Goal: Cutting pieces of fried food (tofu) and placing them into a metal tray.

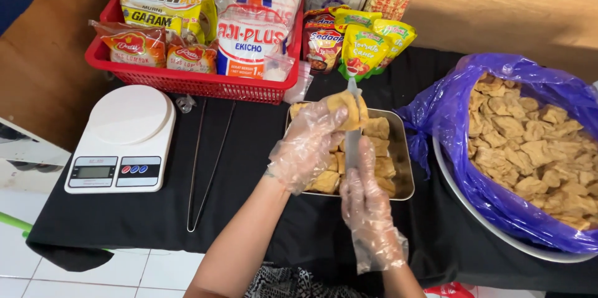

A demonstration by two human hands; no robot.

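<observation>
My left hand [305,145], in a clear plastic glove, holds a piece of fried tofu [350,108] above a rectangular metal tray [403,148] filled with several more tofu pieces. My right hand [367,201], also gloved, grips a knife [352,136] by its handle. The blade points away from me and its tip sits against the held tofu piece. Both hands hover over the tray at the middle of the black-covered table [249,167].
A large round bowl lined with a purple plastic bag [448,111] holds many tofu pieces at the right. A white kitchen scale [124,139] stands at the left, long metal tongs [208,161] beside it. A red basket [193,80] of seasoning packets and sauce pouches [364,45] line the back.
</observation>
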